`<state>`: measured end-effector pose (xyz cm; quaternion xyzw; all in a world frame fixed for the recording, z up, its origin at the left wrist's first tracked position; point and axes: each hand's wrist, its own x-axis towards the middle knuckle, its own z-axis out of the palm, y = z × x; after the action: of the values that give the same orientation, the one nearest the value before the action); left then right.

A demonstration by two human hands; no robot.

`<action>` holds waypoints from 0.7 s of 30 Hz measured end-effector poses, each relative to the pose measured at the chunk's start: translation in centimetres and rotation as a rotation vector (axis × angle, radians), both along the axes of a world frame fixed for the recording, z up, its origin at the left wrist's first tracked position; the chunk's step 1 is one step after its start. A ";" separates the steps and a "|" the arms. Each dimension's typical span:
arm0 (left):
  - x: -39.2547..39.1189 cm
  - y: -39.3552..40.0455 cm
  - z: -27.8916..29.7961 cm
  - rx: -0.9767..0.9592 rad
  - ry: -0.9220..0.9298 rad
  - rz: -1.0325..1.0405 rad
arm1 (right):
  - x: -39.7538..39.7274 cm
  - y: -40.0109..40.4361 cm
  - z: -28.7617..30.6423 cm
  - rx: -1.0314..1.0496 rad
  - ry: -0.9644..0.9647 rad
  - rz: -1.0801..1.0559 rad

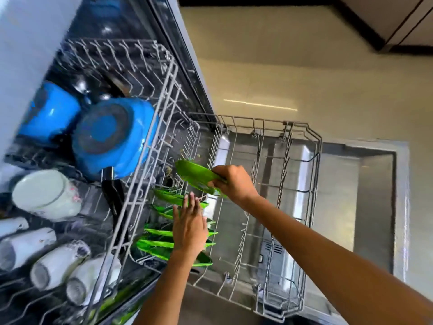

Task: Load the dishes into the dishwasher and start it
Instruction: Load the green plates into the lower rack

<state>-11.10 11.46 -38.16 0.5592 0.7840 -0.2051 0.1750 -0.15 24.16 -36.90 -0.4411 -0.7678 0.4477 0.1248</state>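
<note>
green plate (196,175) sits in the right hand (234,181), fingers curled round its near edge, tilted and hovering over the far end of the plate row (164,233) in the lower rack (314,141), not yet seated between tines. the left hand (188,227) lies flat with straight fingers across the tops of the plates already standing, touching them and holding nothing. the plates in the row lean at uneven angles and look packed close, so the likeliest trouble is the new plate landing on a tine or against the rim of the nearest one instead of dropping into a slot; it would then sit askew and could tip its neighbours. the left hand's pressure may shove the row sideways if it leans harder, closing the gap the plate needs. what looks like food scraps clings to the wires beside the plate, and a greasy edge would make a one-sided grip slip. the upper rack (145,127), pulled out with blue pots (110,137) and white cups (46,195), overhangs part of the row, so a raised wrist or plate rim could knock its frame. the picture is blurred here, so which slot is free cannot be told
</note>
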 end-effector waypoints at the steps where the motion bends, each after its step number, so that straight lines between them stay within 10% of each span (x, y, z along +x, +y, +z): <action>1: -0.1 0.1 -0.4 -0.004 -0.008 0.008 | -0.5 0.4 -0.4 -0.011 0.001 0.014; 21: -1.0 -2.4 -2.7 0.162 -0.024 -0.007 | -8.6 0.4 -6.5 -0.189 -0.077 0.238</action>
<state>-12.09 9.11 -40.87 0.5767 0.7939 -0.1348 0.1377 -8.79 24.56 -43.42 -0.3736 -0.7732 0.5125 -0.0006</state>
